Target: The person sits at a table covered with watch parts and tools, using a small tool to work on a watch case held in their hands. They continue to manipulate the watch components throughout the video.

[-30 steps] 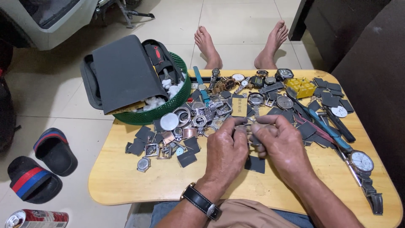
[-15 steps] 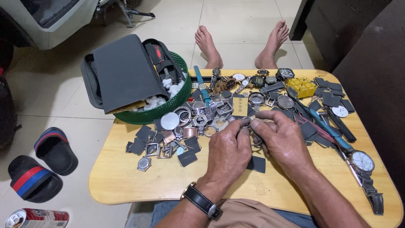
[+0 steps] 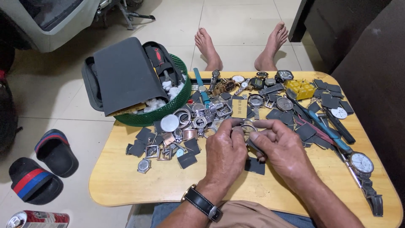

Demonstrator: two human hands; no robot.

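Pinching a small round watch case (image 3: 248,128) between both hands: left hand (image 3: 225,154) steadies it, right hand (image 3: 282,148) grips its edge, raised just above the wooden table (image 3: 122,185), near the green basket (image 3: 177,99), clear of loose watch parts (image 3: 185,126).

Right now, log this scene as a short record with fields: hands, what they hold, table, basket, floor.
left hand: wears a black wristwatch, fingertips on a small round watch case
right hand: pinches the same case from the other side
table: low, wooden, strewn with watch cases, dials and dark straps
basket: green, at the table's far left, holds a grey tool pouch and white cotton
floor: tiled; a pair of sandals and a can to the left
beyond table: two bare feet
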